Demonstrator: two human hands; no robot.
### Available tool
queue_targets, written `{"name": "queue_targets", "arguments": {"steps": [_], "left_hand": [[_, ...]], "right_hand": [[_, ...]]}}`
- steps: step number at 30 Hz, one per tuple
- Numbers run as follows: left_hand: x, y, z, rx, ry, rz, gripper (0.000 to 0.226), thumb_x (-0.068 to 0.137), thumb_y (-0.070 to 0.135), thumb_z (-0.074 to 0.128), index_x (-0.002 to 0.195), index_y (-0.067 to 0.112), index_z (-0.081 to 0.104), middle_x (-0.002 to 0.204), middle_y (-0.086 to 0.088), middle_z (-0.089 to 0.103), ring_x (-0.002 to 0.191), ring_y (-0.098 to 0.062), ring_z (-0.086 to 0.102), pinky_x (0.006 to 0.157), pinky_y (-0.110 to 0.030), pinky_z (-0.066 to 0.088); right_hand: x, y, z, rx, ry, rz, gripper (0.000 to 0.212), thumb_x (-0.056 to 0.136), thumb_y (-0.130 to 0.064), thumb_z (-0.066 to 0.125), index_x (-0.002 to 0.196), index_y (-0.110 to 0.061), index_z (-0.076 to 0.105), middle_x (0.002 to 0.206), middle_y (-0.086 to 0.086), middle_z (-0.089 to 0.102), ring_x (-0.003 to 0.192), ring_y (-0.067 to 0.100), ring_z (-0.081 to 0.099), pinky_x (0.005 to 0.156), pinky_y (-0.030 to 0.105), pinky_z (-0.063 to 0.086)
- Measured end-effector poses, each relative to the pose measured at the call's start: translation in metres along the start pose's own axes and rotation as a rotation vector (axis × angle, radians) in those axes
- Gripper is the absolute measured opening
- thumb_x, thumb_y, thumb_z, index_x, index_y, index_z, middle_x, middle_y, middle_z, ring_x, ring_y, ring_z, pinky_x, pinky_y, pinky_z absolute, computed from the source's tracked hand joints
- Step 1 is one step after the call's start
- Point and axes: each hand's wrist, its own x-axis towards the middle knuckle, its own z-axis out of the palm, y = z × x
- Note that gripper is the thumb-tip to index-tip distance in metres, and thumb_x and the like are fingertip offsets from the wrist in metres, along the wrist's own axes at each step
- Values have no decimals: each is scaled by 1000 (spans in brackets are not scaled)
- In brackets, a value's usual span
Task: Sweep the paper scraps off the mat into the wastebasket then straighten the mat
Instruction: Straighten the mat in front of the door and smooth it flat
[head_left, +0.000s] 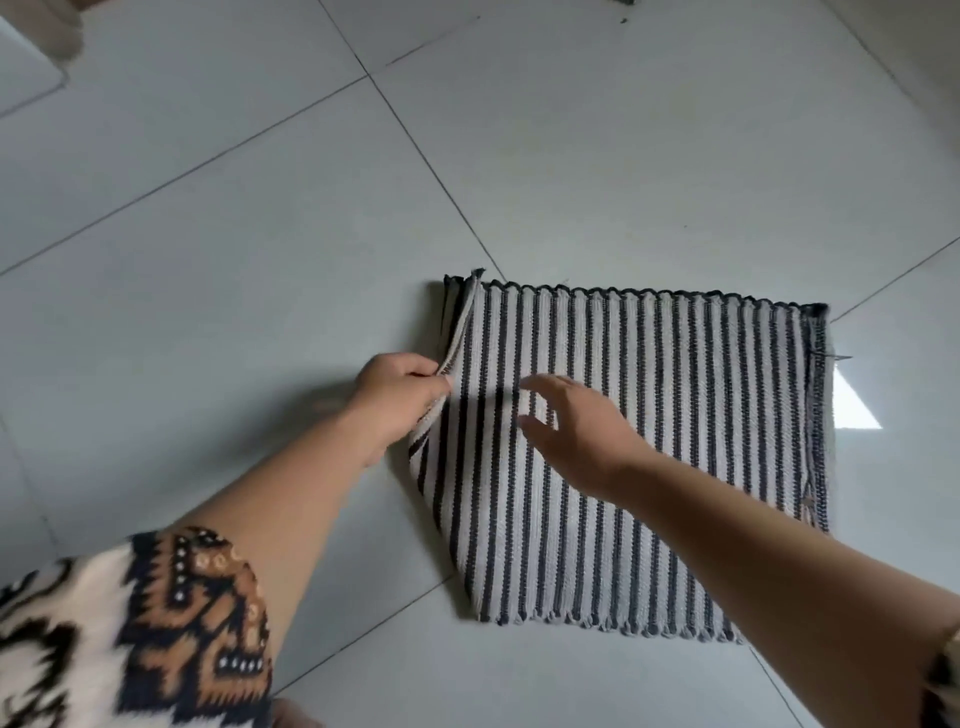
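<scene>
The striped mat (649, 441) lies on the tiled floor (260, 234), right of centre, its left edge folded up and over. The left hand (395, 400) pinches that raised edge between thumb and fingers. The right hand (582, 431) hovers over the mat's left part, fingers spread and loosely open, holding nothing.

The tiled floor (260, 234) lies bare on all sides of the striped mat (675, 441), so my hands can pass anywhere around it. On the mat, only my left hand (400, 400) and right hand (582, 431) take up room; its right half is open.
</scene>
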Motion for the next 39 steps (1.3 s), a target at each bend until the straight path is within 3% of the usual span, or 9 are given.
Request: {"name": "queue_targets", "arguments": {"steps": [4,9,13,19,24,28,31,33,39], "left_hand": [[-9,-9,-1,287,120,245,7,82,28,71,87,24,69,83,7,72,77,-17,65,62,-25,45],[-23,-16,-4,245,213,378,8,85,30,70,90,25,73,76,4,72,71,-18,65,61,-30,51],[-21,-38,-10,200,151,365,13,80,34,75,82,22,70,72,3,72,71,-15,67,65,-31,53],[-25,-53,-15,378,60,415,25,77,43,74,74,21,63,62,6,65,56,-14,57,56,-32,47],[-39,-29,3,268,-48,479,21,84,31,67,77,18,52,61,4,53,53,-12,44,53,-27,38],[-53,-18,18,364,-2,624,20,90,32,60,84,22,44,68,1,59,60,-23,57,54,-35,48],[-56,-19,22,337,42,620,18,87,32,61,87,23,46,73,3,64,68,-24,62,57,-40,52],[-56,-25,21,305,47,598,17,85,33,64,88,24,50,76,6,65,71,-21,63,60,-40,53],[-60,-34,17,283,84,550,14,81,29,70,88,24,59,74,11,61,67,-12,58,61,-32,52]], "right_hand": [[24,-38,8,-14,108,-195,46,100,-22,48,145,-28,44,136,2,55,123,21,52,103,36,44],[56,-56,20,-211,103,-272,30,98,-24,52,126,-29,61,120,1,64,109,26,61,84,43,54],[60,-52,15,-315,81,-334,14,93,-32,61,100,-24,70,100,-2,67,91,25,65,74,41,55],[53,-17,-28,-356,279,-229,16,90,-27,68,100,-17,76,96,1,67,91,23,61,70,31,48],[48,-9,-40,-534,369,-143,26,88,-23,70,113,-25,74,99,5,50,102,28,45,82,36,42],[40,-22,-30,-716,92,-358,38,85,-35,70,122,-38,63,134,2,48,131,24,34,115,49,17],[40,-22,-26,-637,-17,-478,25,88,-43,62,110,-34,71,114,-10,63,122,17,47,115,46,19],[41,-15,-28,-662,-9,-468,36,86,-49,50,104,-30,74,105,-11,67,115,18,53,111,42,28],[47,8,-51,-674,251,-172,11,93,-29,61,97,-29,72,107,-6,68,113,17,46,107,40,23]]}}
